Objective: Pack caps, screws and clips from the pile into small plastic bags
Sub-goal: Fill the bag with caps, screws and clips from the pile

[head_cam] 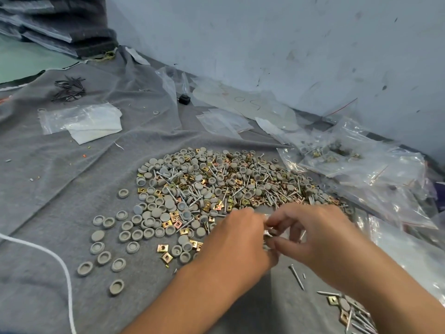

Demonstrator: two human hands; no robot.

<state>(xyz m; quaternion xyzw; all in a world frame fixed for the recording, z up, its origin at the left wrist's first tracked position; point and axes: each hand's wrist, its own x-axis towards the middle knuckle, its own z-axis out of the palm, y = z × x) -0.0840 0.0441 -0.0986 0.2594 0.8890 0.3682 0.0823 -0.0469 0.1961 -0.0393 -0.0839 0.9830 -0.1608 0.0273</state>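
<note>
A wide pile (216, 182) of grey round caps, silver screws and brass square clips lies on the grey cloth. In front of it my left hand (238, 237) and my right hand (317, 235) meet fingertip to fingertip. Between them both pinch a small clear plastic bag (271, 229), mostly hidden by the fingers. What is inside the bag cannot be made out. Loose caps (104, 257) are scattered to the left of the pile, and a single screw (297, 277) lies under my right wrist.
Filled clear bags (375, 172) are heaped at the right by the wall. Empty small bags (224, 121) and a flat bag stack (81, 121) lie further back. A white cord (61, 263) runs along the left. More screws and clips (349, 312) sit at lower right.
</note>
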